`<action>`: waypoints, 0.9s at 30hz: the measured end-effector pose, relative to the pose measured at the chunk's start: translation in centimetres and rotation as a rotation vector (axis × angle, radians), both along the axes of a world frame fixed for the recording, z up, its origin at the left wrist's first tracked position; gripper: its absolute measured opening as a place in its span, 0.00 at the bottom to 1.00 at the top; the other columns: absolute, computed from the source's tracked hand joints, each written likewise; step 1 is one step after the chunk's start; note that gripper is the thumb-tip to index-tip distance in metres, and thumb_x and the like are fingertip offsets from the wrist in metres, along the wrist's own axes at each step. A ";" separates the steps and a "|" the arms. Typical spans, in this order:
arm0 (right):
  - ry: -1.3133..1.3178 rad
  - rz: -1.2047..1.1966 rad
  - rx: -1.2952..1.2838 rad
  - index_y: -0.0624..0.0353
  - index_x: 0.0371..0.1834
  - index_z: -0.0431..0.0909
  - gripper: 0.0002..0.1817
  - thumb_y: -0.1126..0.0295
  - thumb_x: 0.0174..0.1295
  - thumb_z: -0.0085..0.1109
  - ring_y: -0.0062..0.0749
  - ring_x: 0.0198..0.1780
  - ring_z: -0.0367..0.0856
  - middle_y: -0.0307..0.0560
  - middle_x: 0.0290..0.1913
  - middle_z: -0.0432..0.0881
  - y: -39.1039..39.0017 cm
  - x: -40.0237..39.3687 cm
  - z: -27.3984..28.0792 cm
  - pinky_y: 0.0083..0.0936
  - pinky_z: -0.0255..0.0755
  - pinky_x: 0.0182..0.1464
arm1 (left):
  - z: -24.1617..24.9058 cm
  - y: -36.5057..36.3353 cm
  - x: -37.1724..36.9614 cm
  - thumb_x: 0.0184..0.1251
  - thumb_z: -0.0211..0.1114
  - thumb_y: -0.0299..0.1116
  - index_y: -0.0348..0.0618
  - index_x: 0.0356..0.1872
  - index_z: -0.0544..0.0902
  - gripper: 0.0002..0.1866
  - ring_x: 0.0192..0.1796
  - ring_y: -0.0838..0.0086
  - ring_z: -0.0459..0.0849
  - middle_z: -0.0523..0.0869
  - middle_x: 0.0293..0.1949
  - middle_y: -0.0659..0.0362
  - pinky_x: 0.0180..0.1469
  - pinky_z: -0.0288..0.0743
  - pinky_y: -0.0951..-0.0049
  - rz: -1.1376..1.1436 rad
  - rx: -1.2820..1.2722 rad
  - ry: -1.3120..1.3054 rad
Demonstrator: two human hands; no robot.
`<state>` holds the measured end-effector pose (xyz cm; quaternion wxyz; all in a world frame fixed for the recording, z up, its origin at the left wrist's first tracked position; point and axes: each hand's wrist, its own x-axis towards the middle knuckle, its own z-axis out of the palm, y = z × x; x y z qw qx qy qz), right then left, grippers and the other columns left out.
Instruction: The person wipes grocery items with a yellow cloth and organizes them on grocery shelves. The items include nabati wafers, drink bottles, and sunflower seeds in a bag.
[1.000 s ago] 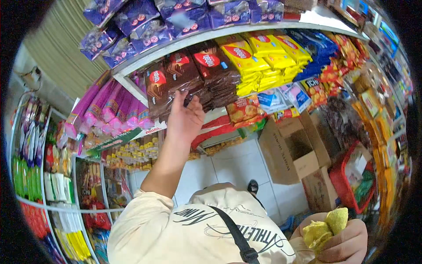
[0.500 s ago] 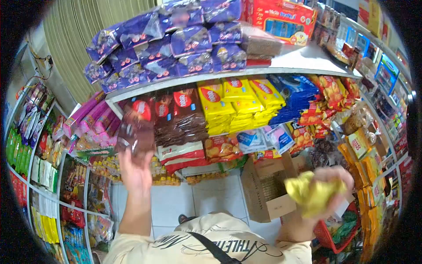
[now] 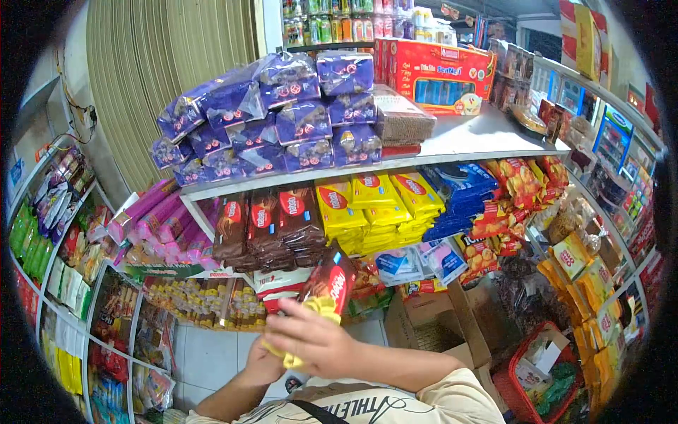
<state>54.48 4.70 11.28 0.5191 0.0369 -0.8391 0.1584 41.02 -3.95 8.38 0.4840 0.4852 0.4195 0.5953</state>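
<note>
A brown Nabati wafer packet (image 3: 337,279) tilts up in front of my chest, its lower part hidden behind my hands. My left hand (image 3: 260,364) is closed round its lower end, mostly covered by the other hand. Over it lies my right hand (image 3: 311,340), fingers bent round a crumpled yellow cloth (image 3: 323,306) that presses against the packet. More brown packets (image 3: 265,230) stand in rows on the shelf just beyond, beside yellow Nabati packets (image 3: 374,212).
Purple packs (image 3: 304,124) are stacked on the shelf top (image 3: 466,141), near a red gift box (image 3: 441,74). Below right are an open cardboard box (image 3: 431,318) and a red basket (image 3: 519,374). Racks of snacks line both sides.
My left hand has drawn the brown packet away from the shelf toward my chest. My right hand has come in from the right, bringing the yellow cloth onto the packet.
</note>
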 end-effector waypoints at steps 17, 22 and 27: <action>-0.163 -0.566 -0.124 0.57 0.47 0.76 0.18 0.68 0.50 0.56 0.50 0.59 0.67 0.51 0.53 0.73 1.2 0.1 0.9 0.43 0.56 0.63 | -3.7 5.8 -5.1 0.64 0.53 0.30 0.35 0.51 0.73 0.16 0.56 0.73 0.71 0.75 0.52 0.57 0.57 0.64 0.68 -0.630 0.187 0.122; -0.124 -0.832 -0.637 0.59 0.29 0.80 0.10 0.65 0.49 0.55 0.48 0.35 0.78 0.52 0.27 0.79 4.9 3.2 -0.8 0.36 0.69 0.49 | -0.2 8.2 -5.8 0.61 0.57 0.38 0.31 0.53 0.71 0.23 0.56 0.71 0.69 0.72 0.54 0.55 0.59 0.60 0.70 -0.932 0.242 0.116; -0.260 -0.768 -0.229 0.60 0.25 0.77 0.11 0.64 0.44 0.59 0.43 0.35 0.78 0.49 0.29 0.79 -1.8 -2.8 -0.1 0.34 0.72 0.39 | -5.8 10.3 -7.1 0.63 0.55 0.32 0.33 0.46 0.76 0.14 0.55 0.75 0.71 0.75 0.50 0.57 0.58 0.62 0.69 -1.040 0.174 0.126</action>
